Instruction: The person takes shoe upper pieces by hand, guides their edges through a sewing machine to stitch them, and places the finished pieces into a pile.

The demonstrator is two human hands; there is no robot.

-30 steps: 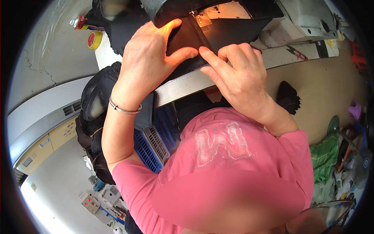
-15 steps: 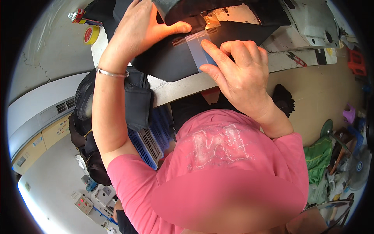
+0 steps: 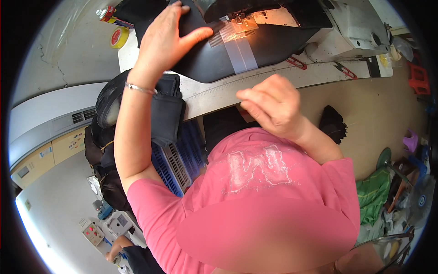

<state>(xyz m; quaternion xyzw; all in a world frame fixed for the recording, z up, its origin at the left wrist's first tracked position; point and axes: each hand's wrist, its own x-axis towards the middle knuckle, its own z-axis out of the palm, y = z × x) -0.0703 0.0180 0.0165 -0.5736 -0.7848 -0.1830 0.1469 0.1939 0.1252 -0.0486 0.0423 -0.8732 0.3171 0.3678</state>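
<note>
My left hand (image 3: pixel 166 43) lies with fingers stretched and thumb spread on a smooth black sheet of material (image 3: pixel 200 59), left of the sewing machine's needle area. Under the lit presser foot (image 3: pixel 239 19), a finely ribbed strip (image 3: pixel 223 35) lies across the black sheet. From it a pale translucent band (image 3: pixel 242 57) with a line down its middle runs to the sheet's near edge. My right hand (image 3: pixel 276 102) is raised off the work, in front of the table's near edge. Its fingers are curled and pinched; whatever they may hold is hidden.
Two red-handled thread snips (image 3: pixel 296 63) lie on the white table (image 3: pixel 205 98), right of the sheet. Folded black pieces (image 3: pixel 166 114) hang at its left edge above blue crates (image 3: pixel 178 160). A yellow tape roll (image 3: pixel 119 38) and spray can (image 3: pixel 106 13) sit far left. Another person's arm (image 3: pixel 119 246) shows lower left.
My right hand has come off the translucent band and drawn back towards me, its fingers curling. The band and presser foot are now more exposed. The left hand has shifted slightly right and away from the foot.
</note>
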